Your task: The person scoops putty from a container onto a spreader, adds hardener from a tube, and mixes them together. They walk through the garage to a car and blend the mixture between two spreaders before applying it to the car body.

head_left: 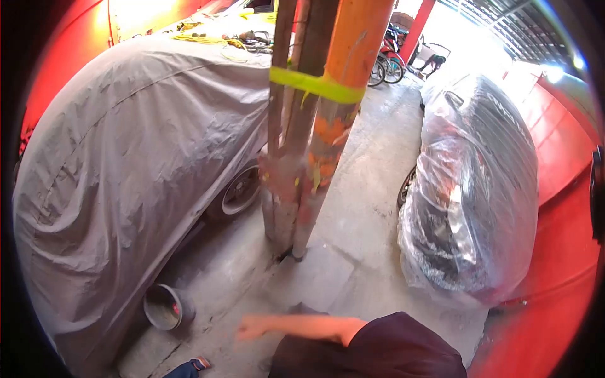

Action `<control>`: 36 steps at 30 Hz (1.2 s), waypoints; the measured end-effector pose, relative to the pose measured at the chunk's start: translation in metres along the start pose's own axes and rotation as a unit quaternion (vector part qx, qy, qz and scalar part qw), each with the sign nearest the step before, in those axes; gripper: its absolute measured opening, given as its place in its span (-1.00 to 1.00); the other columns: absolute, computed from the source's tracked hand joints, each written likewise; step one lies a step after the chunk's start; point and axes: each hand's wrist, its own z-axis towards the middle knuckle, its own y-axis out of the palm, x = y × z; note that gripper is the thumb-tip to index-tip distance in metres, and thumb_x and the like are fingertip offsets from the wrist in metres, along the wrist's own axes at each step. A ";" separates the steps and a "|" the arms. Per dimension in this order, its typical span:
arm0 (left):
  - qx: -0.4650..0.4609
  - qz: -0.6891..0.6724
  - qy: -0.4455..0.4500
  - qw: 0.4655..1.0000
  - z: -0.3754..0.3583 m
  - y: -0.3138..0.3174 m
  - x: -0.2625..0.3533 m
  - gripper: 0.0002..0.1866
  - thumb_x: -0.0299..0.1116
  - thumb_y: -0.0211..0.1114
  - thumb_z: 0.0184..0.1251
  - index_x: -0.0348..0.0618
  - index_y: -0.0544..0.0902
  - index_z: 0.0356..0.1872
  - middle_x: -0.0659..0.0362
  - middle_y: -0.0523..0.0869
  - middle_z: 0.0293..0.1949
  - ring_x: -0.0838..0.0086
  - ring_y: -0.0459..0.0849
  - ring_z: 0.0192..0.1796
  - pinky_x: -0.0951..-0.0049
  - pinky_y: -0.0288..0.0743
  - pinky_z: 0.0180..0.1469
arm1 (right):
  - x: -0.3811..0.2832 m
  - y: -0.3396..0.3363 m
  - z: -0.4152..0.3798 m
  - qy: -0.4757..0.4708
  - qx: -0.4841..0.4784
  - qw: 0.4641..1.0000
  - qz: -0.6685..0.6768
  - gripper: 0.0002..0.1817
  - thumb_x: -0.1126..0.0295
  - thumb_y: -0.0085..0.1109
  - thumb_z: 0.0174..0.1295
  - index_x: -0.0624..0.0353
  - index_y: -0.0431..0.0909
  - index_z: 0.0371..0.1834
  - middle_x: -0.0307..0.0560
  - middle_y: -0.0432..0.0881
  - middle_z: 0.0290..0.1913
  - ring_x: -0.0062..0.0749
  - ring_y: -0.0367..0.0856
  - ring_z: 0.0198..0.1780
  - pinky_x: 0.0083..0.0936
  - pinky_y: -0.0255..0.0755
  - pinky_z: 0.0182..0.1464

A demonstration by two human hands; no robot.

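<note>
Right hand (251, 327) extends left, blurred; can't tell if grip is apart or together. Left hand unseen. Bucket (186, 307) near left, apart from hand. Probably positioning; grabbing bucket calls for reaching farther left.

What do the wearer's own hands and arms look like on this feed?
Only the right arm shows: bare below a dark, purplish-brown short sleeve that looks plain, with no watch or bracelet that I can make out. The right hand appears ungloved, though blur hides its finger detail. The left hand is out of view.
</note>
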 end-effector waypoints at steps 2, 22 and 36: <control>-0.045 -0.020 0.007 0.999 0.050 -0.020 -0.002 -0.50 -0.26 0.48 0.38 -0.39 0.64 0.21 -0.15 0.76 0.11 0.14 0.76 0.07 0.17 0.66 0.17 | 0.057 -0.021 -0.026 0.220 0.068 0.963 -0.144 -0.37 -0.23 0.21 0.34 0.22 0.82 -0.20 0.25 0.80 -0.27 0.13 0.80 -0.23 0.02 0.61 -0.15; 0.034 -0.554 -0.264 0.789 0.282 -0.267 0.083 -0.59 -0.09 0.21 0.65 -0.07 0.63 0.32 0.22 0.76 0.15 0.36 0.70 0.18 0.17 0.52 0.32 | 0.046 0.203 0.213 0.253 0.015 0.967 0.036 -0.40 -0.21 -0.03 0.54 0.11 0.67 0.15 -0.09 0.76 -0.01 -0.18 0.74 0.00 -0.08 0.63 -0.07; 0.495 -0.600 0.028 0.628 0.316 -0.431 -0.018 -0.58 -0.08 0.21 0.65 -0.02 0.61 0.37 0.22 0.75 0.23 0.35 0.70 0.27 0.24 0.61 0.29 | -0.468 0.485 0.637 -0.065 -0.351 0.929 0.094 -0.62 0.01 0.26 0.51 0.00 0.72 0.18 -0.32 0.72 0.01 -0.49 0.66 0.04 -0.33 0.58 0.12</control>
